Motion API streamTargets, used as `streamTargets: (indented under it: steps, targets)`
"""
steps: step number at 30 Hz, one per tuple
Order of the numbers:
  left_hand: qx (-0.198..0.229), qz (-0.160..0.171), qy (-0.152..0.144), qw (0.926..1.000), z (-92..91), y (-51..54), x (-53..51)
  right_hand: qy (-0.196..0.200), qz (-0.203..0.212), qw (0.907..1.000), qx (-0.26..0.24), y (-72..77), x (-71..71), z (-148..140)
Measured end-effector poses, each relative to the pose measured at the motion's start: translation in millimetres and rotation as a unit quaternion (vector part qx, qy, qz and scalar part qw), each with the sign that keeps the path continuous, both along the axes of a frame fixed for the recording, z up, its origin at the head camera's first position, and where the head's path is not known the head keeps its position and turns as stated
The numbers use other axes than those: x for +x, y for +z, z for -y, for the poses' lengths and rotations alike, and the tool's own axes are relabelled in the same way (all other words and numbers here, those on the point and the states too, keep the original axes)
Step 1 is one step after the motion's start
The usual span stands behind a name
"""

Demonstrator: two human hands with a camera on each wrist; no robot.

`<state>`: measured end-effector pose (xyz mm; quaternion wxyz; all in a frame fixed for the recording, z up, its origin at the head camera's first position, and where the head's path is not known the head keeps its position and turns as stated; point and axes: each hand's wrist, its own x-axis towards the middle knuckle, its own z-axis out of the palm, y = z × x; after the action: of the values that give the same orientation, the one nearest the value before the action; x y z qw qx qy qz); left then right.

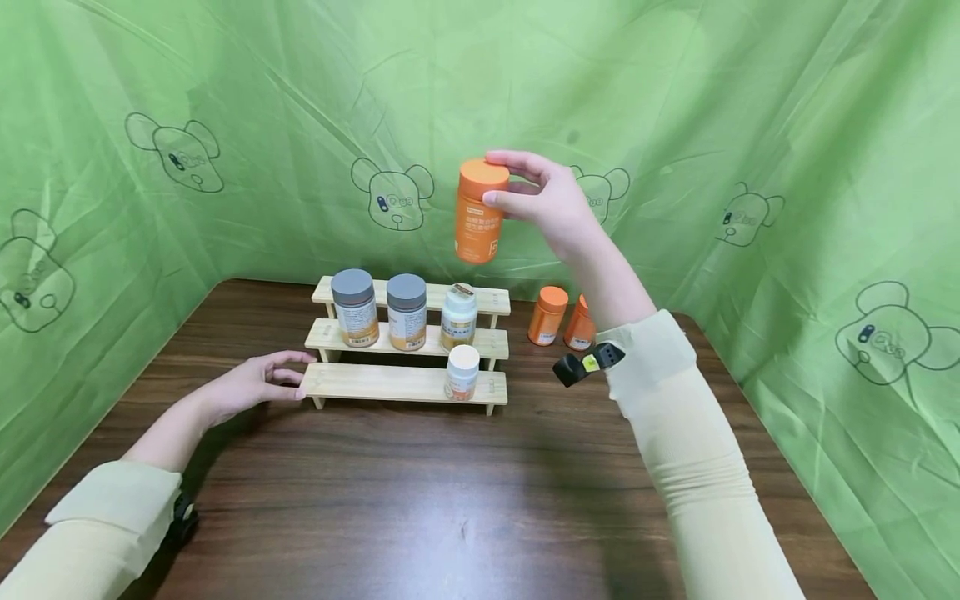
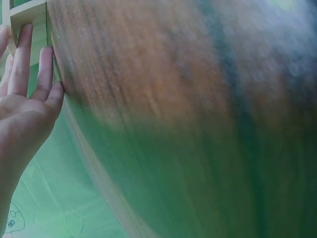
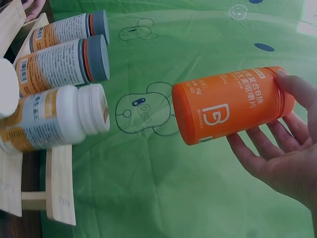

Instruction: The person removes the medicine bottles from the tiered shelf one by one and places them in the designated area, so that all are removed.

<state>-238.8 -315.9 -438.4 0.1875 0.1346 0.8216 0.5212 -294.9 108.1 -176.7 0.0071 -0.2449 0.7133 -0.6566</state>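
My right hand [image 1: 551, 200] holds an orange bottle [image 1: 478, 221] upright in the air by its lid end, above and behind the top step of a wooden rack. In the right wrist view the thumb and fingers grip the same orange bottle [image 3: 228, 106] near its cap. My left hand [image 1: 251, 387] touches the left end of the three-step wooden rack [image 1: 375, 381], its fingers loosely extended. On the middle step stand two grey-lidded jars [image 1: 356, 312] and a white bottle [image 1: 458, 318]. A smaller white bottle [image 1: 462, 373] stands at the right of the lowest step.
Two more orange bottles [image 1: 548, 317] stand on the dark wooden table [image 1: 420, 492] right of the rack, one partly hidden by my right forearm. A green cloth [image 1: 300, 100] with bear drawings hangs behind and along both sides.
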Motion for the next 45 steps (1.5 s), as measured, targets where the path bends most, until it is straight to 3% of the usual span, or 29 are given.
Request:
streamTargets:
  steps: [19,32,45]
  targets:
    - [-0.005,-0.003,0.002,1.0,-0.1,2.4,1.6,0.003,-0.003,0.9995,-0.031,0.6,12.5,-55.6]
    - [0.001,-0.005,0.001,1.0,-0.8,1.7,3.1,-0.025,0.006,0.9996,-0.009,-20.1,16.4,-93.3]
    - [-0.003,-0.003,0.003,1.0,-0.9,2.3,4.4,-0.04,-0.008,0.9976,-0.056,-39.6,25.5,-138.2]
